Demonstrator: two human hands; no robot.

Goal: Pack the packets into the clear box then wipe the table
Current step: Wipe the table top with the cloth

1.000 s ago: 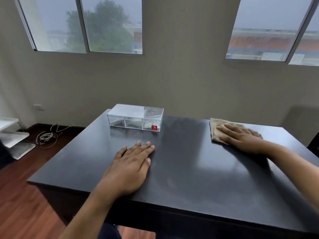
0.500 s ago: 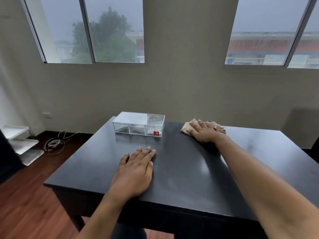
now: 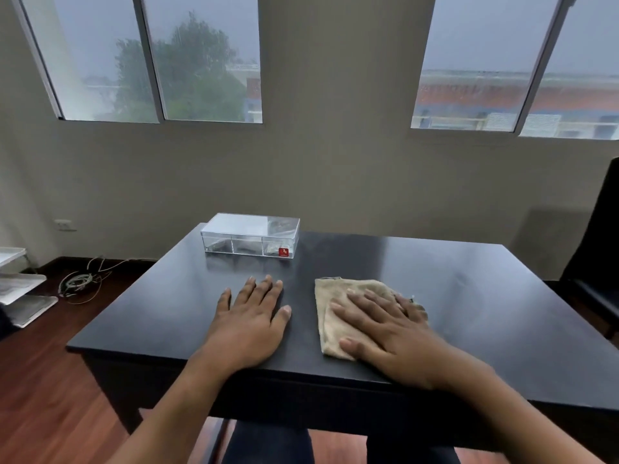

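Observation:
A clear box (image 3: pixel 250 235) with a lid and a small red label stands closed at the far left of the dark table (image 3: pixel 469 296); packets show faintly through its walls. A beige cloth (image 3: pixel 330 296) lies folded near the table's front middle. My right hand (image 3: pixel 385 329) presses flat on the cloth, fingers spread and pointing left. My left hand (image 3: pixel 249 319) rests palm down on the bare tabletop just left of the cloth, holding nothing.
A black chair (image 3: pixel 599 262) stands at the table's right side. Left of the table, white stacked trays (image 3: pixel 20 289) and a coil of cables (image 3: pixel 80 281) lie on the wooden floor. A wall with windows is behind the table.
My right hand has slid the cloth from the table's far side, first leftward toward the box, then back to the near middle. My left hand stayed put.

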